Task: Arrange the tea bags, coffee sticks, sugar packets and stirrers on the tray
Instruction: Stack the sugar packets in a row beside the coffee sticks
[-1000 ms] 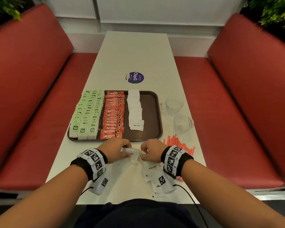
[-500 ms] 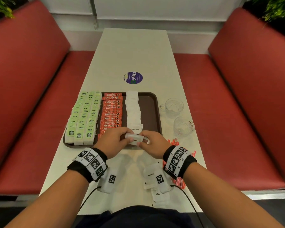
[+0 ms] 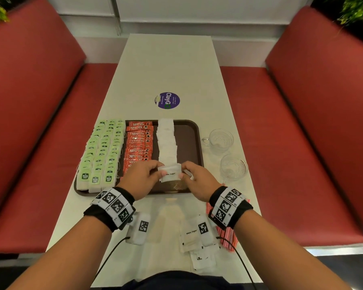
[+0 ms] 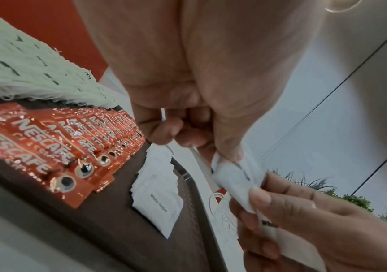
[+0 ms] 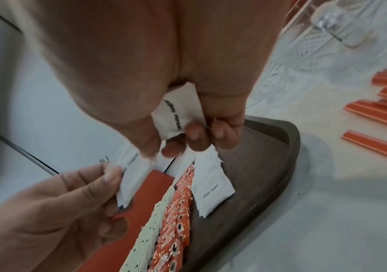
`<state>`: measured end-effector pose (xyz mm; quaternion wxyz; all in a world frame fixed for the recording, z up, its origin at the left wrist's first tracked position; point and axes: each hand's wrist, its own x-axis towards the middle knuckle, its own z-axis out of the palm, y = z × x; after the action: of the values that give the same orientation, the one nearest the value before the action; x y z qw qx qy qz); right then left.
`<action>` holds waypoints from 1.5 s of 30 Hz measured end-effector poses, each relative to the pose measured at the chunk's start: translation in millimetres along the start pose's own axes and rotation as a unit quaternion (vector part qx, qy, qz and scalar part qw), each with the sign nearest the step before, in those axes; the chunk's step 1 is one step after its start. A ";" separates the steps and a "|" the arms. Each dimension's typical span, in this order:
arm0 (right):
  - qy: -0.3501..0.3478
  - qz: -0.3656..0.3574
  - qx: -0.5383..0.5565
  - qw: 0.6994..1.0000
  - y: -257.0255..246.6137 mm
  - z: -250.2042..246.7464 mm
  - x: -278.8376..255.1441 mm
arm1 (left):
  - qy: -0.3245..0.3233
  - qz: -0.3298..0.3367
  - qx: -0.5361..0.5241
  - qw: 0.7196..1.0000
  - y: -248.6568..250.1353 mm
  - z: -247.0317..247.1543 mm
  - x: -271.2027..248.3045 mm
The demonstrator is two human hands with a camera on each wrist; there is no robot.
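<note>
Both hands have moved from the table's near edge onto the brown tray [image 3: 189,130]. Left hand [image 3: 142,178] and right hand [image 3: 199,181] each pinch a side of one white sugar packet [image 3: 169,173], held between them above the near end of the tray's sugar row [image 3: 166,141].

Tea bags [image 3: 102,150]: green rows, tray's left
Coffee sticks [image 3: 139,143]: red overlapping column, middle
Sugar packets [image 3: 167,141]: white column; others loose on bench
Stirrers [image 3: 226,235]: red, bench
Tray [image 3: 189,141]: brown
</note>
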<state>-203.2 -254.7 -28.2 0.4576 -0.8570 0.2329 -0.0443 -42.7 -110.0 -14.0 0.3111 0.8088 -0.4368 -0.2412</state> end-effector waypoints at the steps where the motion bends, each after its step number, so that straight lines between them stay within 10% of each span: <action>1: 0.010 0.016 0.014 1.000 -0.3 -1.5 1.1 | 0.024 -0.014 0.011 1.000 -2.2 0.9 4.1; 31: 0.043 0.121 0.077 0.989 1.8 -28.8 10.8 | 0.052 -0.202 0.178 0.962 4.6 73.1 84.2; 37: 0.033 0.080 0.017 0.996 12.8 -27.5 17.4 | 0.048 -0.169 0.167 0.970 5.4 59.5 80.0; 45: 0.081 0.065 0.030 0.994 14.6 -23.4 26.6 | 0.010 0.039 -0.031 0.999 15.8 21.7 45.6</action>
<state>-191.6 -291.1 -30.1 0.4645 -0.8197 0.3226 -0.0908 -43.0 -162.1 -23.1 0.3494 0.7834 -0.4575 -0.2345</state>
